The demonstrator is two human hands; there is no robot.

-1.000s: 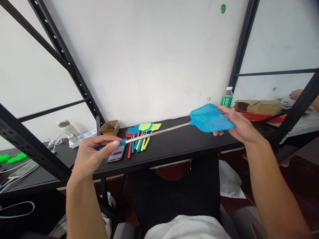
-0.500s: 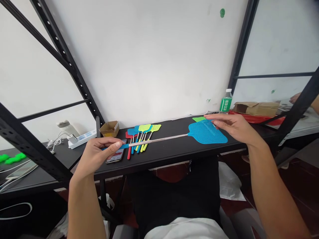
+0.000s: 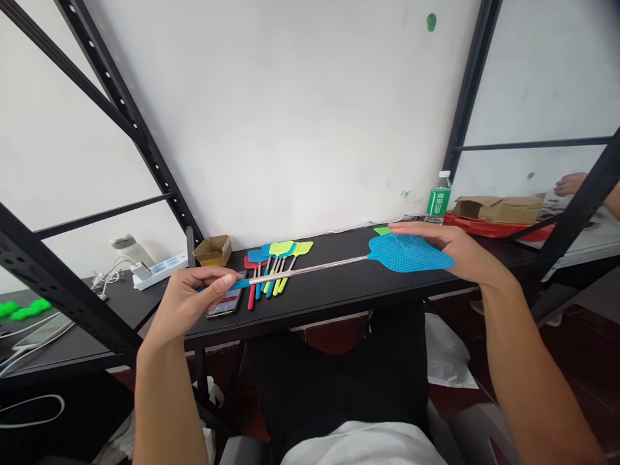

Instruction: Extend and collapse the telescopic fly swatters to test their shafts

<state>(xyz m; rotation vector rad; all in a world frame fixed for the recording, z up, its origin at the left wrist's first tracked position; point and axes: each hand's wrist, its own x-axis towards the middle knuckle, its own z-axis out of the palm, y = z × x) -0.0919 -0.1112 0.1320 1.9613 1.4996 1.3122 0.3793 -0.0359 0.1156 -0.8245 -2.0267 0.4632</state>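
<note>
A blue fly swatter (image 3: 407, 253) with an extended metal rod stretches across the black shelf (image 3: 334, 290). My left hand (image 3: 191, 303) pinches its blue handle at the left, above a phone (image 3: 227, 301). At the right, my right hand (image 3: 453, 248) grips the blue mesh head, thumb on top and fingers underneath. A small green piece (image 3: 382, 230) lies on the shelf just behind the head. A bunch of several short swatters (image 3: 272, 265) in red, blue and yellow-green lies between my hands.
A small open cardboard box (image 3: 213, 249) sits at the back left, next to a power strip (image 3: 157, 267) and cables. A green-labelled bottle (image 3: 439, 198), a brown box (image 3: 501, 208) and a red tray stand at the right. Another person's hand (image 3: 571, 184) shows far right.
The swatter head dipped toward the shelf, then rose slightly and levelled. My right hand shifted its hold on the head. My left hand stayed on the handle.
</note>
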